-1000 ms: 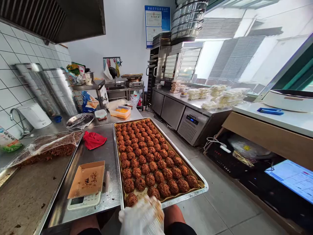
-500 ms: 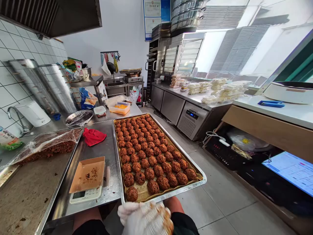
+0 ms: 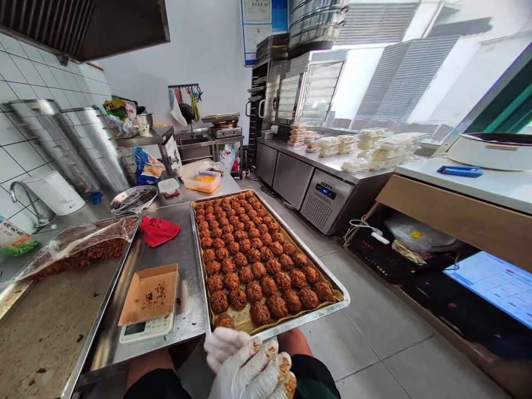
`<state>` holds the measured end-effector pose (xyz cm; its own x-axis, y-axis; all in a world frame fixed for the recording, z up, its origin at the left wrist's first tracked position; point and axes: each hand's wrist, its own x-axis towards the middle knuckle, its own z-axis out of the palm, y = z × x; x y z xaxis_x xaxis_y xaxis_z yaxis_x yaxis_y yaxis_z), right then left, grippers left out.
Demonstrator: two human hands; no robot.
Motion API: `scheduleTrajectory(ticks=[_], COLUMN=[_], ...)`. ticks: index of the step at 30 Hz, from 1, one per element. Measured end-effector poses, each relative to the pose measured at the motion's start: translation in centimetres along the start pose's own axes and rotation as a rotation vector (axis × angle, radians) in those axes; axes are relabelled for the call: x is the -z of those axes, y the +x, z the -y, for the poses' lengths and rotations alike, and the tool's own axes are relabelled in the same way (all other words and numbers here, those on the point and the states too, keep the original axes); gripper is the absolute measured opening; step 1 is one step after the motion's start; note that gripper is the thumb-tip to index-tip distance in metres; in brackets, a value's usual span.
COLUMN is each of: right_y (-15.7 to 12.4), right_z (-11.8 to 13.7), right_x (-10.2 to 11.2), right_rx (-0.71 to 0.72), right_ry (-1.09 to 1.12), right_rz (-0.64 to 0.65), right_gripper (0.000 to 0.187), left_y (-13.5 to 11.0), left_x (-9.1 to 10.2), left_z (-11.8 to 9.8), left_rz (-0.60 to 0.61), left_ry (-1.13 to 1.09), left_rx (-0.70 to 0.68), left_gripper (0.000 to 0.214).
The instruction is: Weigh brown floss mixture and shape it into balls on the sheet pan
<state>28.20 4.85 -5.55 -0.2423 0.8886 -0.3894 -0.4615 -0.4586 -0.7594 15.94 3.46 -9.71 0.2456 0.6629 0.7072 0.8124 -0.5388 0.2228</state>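
Both my hands wear thin white gloves smeared with brown crumbs and are pressed together low at the centre, over my lap. My left hand (image 3: 260,370) lies on top with its fingers pointing right. My right hand (image 3: 219,343) shows beneath it at the left. Whatever sits between the palms is hidden. Just beyond them a large metal baking tray (image 3: 341,302) overhangs the counter edge, lined with a mesh mat and filled with rows of several brown balls (image 3: 253,260). A lone ball (image 3: 224,320) sits at its near left corner.
A white scale (image 3: 145,328) bearing a brown cardboard tray (image 3: 150,292) stands left of the baking tray. Further left lies a tray of brown mixture (image 3: 78,248) under plastic film, then a red cloth (image 3: 160,230). Steel counters and stacked boxes (image 3: 374,149) line the right; tiled floor lies between.
My view has tipped down slightly. My hands have risen further into view and shifted against each other, and the fingers of the upper hand now show with crumbs on them.
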Motion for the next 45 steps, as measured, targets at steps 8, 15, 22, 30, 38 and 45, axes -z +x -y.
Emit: scheduleTrajectory(ticks=[8, 15, 22, 30, 38, 45], right_y=[0.5, -0.3, -0.8, 1.9, 5.8, 6.2], right_z=[-0.1, 1.4, 1.4, 2.1, 4.7, 4.3], right_x=[-1.3, -2.4, -2.9, 2.2, 3.1, 2.5], right_rx=[-0.204, 0.131, 0.229, 0.361, 0.478, 0.435], right_ry=[0.353, 0.296, 0.144, -0.642, -1.836, -1.811], right_rz=[0.185, -0.055, -0.243, -0.028, -0.107, -0.04], right_gripper=[0.049, 0.042, 0.049, 0.037, 0.014, 0.028], left_y=[0.2, -1.5, -0.9, 0.9, 7.0, 5.5], left_x=[5.7, 4.3, 3.9, 4.8, 2.0, 1.8], left_z=[1.4, 0.5, 0.2, 1.7, 2.9, 3.9], left_rz=[0.095, 0.321, 0.377, 0.433, 0.729, 0.779], left_ry=[-0.028, 0.127, 0.057, -0.083, -0.027, -0.029], left_rx=[0.214, 0.05, 0.141, 0.312, 0.277, 0.14], left_gripper=[0.057, 0.073, 0.075, 0.053, 0.046, 0.058])
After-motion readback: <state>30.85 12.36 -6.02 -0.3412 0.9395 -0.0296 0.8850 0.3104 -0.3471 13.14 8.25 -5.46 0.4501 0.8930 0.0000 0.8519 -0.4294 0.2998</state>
